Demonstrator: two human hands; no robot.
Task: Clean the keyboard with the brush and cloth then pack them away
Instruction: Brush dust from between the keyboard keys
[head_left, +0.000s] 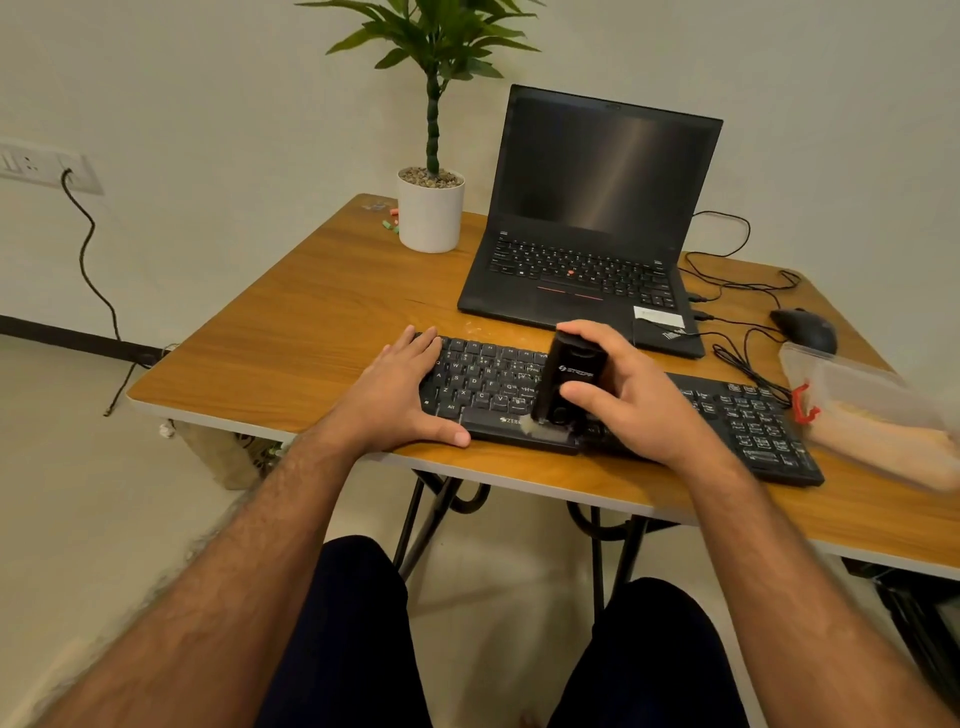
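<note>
A black keyboard (737, 415) lies along the near edge of the wooden table (291, 332). My right hand (628, 400) grips a black brush (569, 376) upright over the keyboard's middle. Its pale bristles (535, 427) touch the front row of keys. My left hand (400, 389) rests flat on the keyboard's left end, fingers straight, thumb along the front edge. No cloth is visible.
An open black laptop (587, 234) stands behind the keyboard. A potted plant (431, 208) is at the back left. A black mouse (805, 327) and tangled cables (737, 291) lie at the right. A clear plastic box (862, 410) with a red clip sits at the right edge.
</note>
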